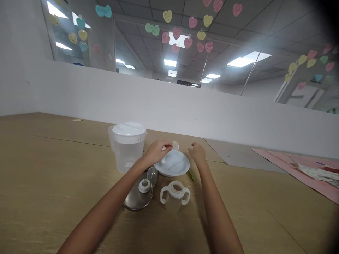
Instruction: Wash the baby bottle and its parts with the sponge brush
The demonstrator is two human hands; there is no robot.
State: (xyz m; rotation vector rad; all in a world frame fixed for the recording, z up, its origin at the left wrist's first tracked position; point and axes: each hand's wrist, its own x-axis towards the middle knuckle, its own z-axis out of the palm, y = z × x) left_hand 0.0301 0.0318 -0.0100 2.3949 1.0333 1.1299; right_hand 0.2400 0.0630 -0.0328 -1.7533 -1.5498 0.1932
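Left hand (156,152) pinching sm. white bottle part (175,145); R hand (198,153) empty, half-open, by plate (173,168).

left hand (156,153) pinching, right hand (197,153) raised, half open

Left hand (156,153) has a small round translucent cap (175,145) pinched at the fingertips, up around 3 o'clock from the hand and just over a white round plate (180,169), which lies flat at about 4 o'clock from that hand. Right hand (197,153) is empty, fingers loosely curled, hovering right by the plate's 2 o'clock rim.
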